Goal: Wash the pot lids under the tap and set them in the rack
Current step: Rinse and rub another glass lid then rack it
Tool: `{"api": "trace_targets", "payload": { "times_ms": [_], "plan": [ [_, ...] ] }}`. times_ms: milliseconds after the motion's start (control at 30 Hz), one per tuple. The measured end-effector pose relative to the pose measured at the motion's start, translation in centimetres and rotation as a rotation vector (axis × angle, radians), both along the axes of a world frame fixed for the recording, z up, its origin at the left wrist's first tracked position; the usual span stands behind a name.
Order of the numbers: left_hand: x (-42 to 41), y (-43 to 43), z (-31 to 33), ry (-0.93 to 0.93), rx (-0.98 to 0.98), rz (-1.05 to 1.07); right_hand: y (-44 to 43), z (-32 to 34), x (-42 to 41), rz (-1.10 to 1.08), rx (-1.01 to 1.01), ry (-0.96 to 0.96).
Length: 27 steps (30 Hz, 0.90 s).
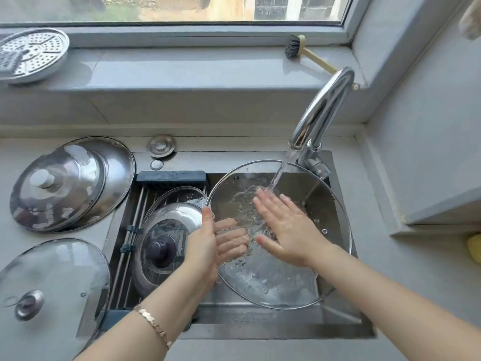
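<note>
A large glass pot lid (pixel 330 204) is held tilted over the sink under the running tap (pixel 322 108). My left hand (pixel 208 243) grips its left rim, thumb on top and fingers seen through the glass beneath. My right hand (pixel 283 227) lies flat with straight fingers on the lid's wet upper face, in the water stream. In the roll-up rack (pixel 132 230) across the sink's left part rest a glass lid with a dark knob (pixel 166 230) and a second glass lid (pixel 179 195) behind it.
Two stacked steel lids (pixel 70 183) and a glass lid with a metal knob (pixel 52 287) lie on the counter at left. A perforated steamer plate (pixel 28 54) and a dish brush (pixel 307 52) sit on the window sill. A yellow sponge (pixel 475 247) is at right.
</note>
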<state>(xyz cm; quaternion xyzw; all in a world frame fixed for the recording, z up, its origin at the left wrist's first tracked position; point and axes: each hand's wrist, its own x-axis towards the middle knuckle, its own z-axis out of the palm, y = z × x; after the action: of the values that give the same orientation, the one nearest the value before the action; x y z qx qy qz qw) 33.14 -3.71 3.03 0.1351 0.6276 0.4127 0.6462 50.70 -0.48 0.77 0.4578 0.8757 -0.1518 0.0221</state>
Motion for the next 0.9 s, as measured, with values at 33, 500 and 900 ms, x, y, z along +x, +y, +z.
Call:
{"api": "trace_targets", "payload": {
  "times_ms": [33,500,900],
  "plan": [
    [0.1,-0.2,0.2,0.011,0.002,-0.007,0.9,0.0,0.5,-0.102,-0.011,-0.042],
    [1.1,0.0,1.0,0.024,-0.036,-0.014,1.8,0.9,-2.4,-0.122,-0.010,0.004],
    [-1.1,2.4,3.4,0.272,0.084,0.049,0.4,-2.2,1.2,-0.396,-0.138,0.019]
  ]
}}
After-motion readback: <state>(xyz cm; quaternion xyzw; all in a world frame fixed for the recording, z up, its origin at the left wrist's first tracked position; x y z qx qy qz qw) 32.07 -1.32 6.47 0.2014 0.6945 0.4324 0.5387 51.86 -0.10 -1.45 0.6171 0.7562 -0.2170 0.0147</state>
